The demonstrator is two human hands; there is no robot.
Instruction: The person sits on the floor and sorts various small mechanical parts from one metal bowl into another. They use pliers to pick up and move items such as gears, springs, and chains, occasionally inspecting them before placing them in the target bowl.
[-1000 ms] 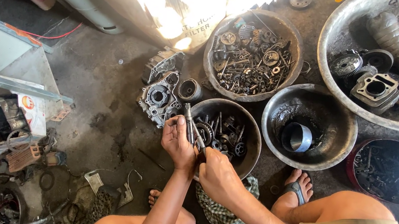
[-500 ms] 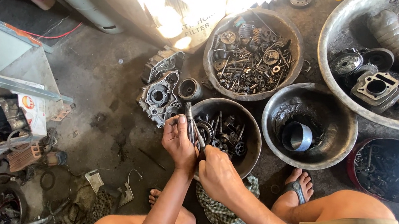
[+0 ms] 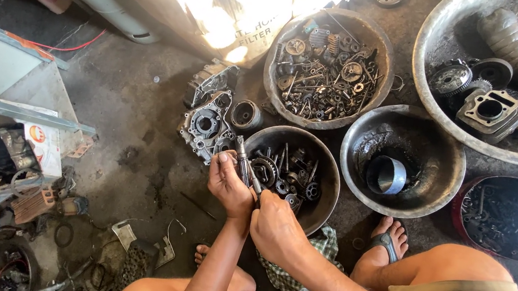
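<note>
Pinching a metal shaft point(image 3: 243, 160), left hand point(image 3: 230, 185) and right hand point(image 3: 275, 225) work above a white-and-orange carton point(image 3: 43, 145).

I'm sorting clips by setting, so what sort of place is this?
Most likely a small engine repair workshop, worked on the floor. An engine crankcase half lies on the stained concrete, metal basins hold gears and bolts, and both hands grip a metal shaft.
</note>
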